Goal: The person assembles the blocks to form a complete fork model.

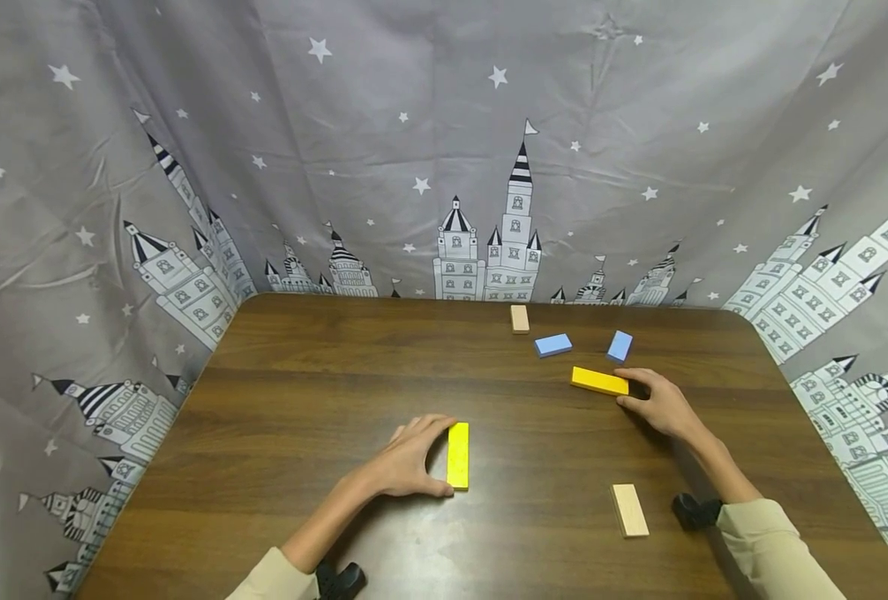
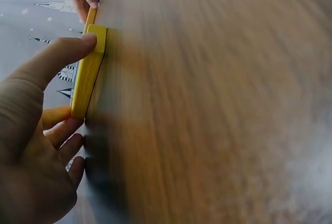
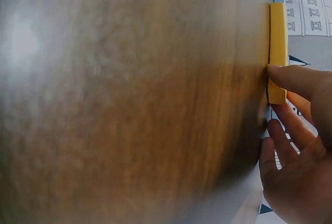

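A bright yellow block (image 1: 458,456) lies lengthwise near the table's middle. My left hand (image 1: 406,462) pinches it end to end, thumb on the near end and fingertips at the far one; the left wrist view shows the thumb on the yellow block (image 2: 88,76) too. Farther back and to the right is an orange-yellow block (image 1: 599,381), lying crosswise. Its right end is between the thumb and fingers of my right hand (image 1: 661,402). In the right wrist view, the thumb presses the side of the orange-yellow block (image 3: 278,42), and the other fingers are partly hidden.
Behind the orange-yellow block lie two blue blocks (image 1: 553,345) (image 1: 620,346). One plain wooden block (image 1: 519,319) is by the back edge, another wooden block (image 1: 629,510) near my right forearm. A grey castle-print curtain (image 1: 384,167) hangs around the brown table (image 1: 301,375).
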Available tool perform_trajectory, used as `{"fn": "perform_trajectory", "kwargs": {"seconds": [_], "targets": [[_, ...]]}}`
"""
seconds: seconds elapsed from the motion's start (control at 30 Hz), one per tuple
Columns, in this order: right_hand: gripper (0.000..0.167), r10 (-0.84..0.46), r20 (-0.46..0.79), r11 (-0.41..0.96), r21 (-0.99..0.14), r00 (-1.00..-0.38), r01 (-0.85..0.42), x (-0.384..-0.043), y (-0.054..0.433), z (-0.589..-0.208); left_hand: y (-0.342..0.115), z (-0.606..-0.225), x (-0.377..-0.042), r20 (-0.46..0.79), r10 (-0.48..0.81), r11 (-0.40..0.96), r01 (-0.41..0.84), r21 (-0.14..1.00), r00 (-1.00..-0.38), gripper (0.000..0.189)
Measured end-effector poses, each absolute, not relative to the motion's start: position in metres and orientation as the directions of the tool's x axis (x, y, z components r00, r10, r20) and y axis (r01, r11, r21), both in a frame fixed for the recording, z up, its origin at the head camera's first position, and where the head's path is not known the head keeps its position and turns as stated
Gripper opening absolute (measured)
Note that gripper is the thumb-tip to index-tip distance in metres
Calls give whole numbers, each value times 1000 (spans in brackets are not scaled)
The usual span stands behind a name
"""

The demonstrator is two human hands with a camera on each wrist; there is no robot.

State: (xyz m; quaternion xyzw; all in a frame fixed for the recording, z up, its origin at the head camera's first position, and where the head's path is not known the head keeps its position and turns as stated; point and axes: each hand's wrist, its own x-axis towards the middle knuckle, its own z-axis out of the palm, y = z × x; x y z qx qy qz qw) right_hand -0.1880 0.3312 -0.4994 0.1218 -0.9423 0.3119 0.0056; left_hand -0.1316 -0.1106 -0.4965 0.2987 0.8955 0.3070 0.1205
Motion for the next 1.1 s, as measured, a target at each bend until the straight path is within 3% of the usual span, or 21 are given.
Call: {"fn": "perform_trajectory", "kwargs": {"seconds": [0.7, 1.1], "targets": [[40, -231, 66, 765, -604, -971, -223, -191, 334, -500, -89, -493, -144, 5, 643, 515, 437, 738, -766, 92], [38, -233, 90, 760, -605, -968, -239, -192, 332, -499, -64, -496, -152, 8, 651, 522, 455, 721, -759, 93]]}}
